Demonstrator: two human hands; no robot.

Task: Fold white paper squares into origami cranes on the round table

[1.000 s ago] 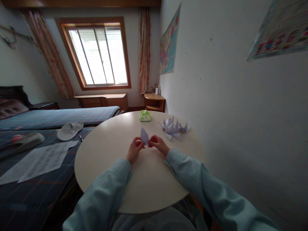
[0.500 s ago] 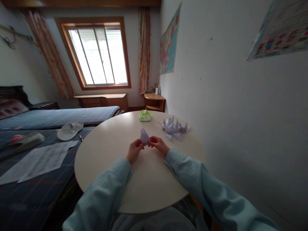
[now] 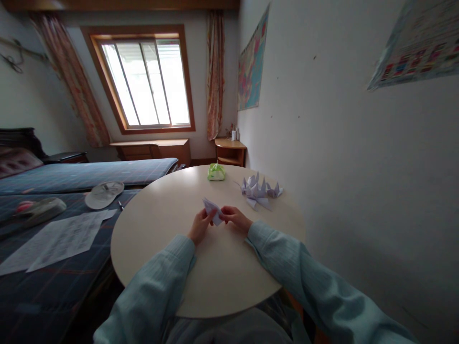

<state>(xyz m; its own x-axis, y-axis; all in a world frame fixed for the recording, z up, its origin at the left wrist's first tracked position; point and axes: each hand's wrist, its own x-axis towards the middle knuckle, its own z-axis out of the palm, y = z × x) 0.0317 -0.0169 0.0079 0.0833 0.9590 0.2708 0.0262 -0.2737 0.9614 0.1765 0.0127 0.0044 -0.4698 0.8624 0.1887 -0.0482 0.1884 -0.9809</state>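
Observation:
A small folded white paper [image 3: 213,210] is held over the round cream table [image 3: 150,243], tilted with its tip toward the upper left. My left hand [image 3: 202,224] grips its lower left side between thumb and fingers. On the right edge of the paper, my right hand [image 3: 234,216] has its fingers closed in a pinch. Several folded paper cranes [image 3: 256,190] stand clustered on the table to the right, beyond my right hand.
Near the table's far edge sits a green and white tissue pack [image 3: 216,172]. A bed at the left bears a cap [image 3: 104,195], printed sheets [image 3: 68,239] and a pen [image 3: 121,205]. The white wall [image 3: 344,167] runs along the right side.
The folded paper was upright with its point up; now it is turned, its tip leaning left and its lower end toward the right. Both hands have stayed in nearly the same place.

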